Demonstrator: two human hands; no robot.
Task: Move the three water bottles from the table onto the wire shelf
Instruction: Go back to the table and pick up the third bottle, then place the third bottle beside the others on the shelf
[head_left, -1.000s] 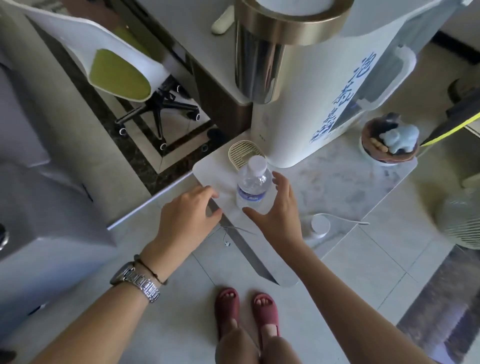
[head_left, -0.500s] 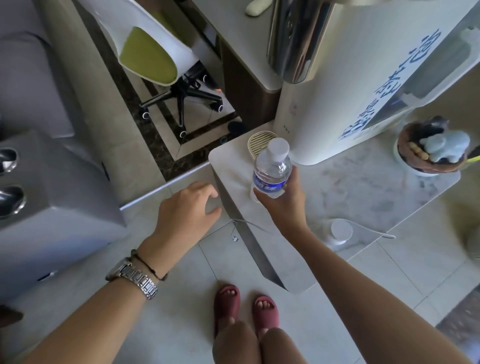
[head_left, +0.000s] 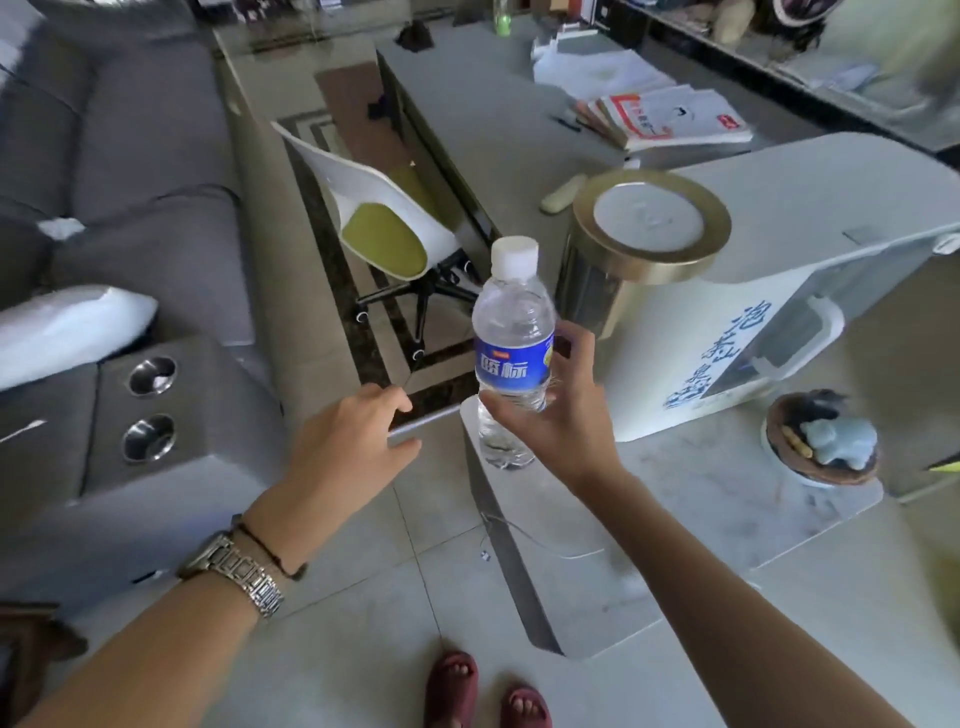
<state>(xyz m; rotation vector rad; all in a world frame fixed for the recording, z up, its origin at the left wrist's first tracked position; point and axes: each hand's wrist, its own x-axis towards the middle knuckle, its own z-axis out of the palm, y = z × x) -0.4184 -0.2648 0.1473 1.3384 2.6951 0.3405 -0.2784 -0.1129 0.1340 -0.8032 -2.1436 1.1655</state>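
Note:
A clear water bottle (head_left: 512, 332) with a white cap and a blue label is held upright in the air above the corner of the marble table (head_left: 701, 483). My right hand (head_left: 563, 415) grips it around the lower half. My left hand (head_left: 345, 447) hovers to the left over the floor, holding nothing, fingers loosely curled. No other bottle and no wire shelf can be seen in this view.
A white tea machine (head_left: 769, 291) with a gold-rimmed steel cylinder (head_left: 639, 244) stands on the table behind the bottle. A small bowl with a blue figurine (head_left: 823, 441) sits at the right. A grey sofa with cup holders (head_left: 150, 405) is at the left, a white-and-green chair (head_left: 384, 218) beyond.
My right hand closed on the bottle and lifted it off the table corner. The view tilted up, showing more of the room. My left hand stayed at the left.

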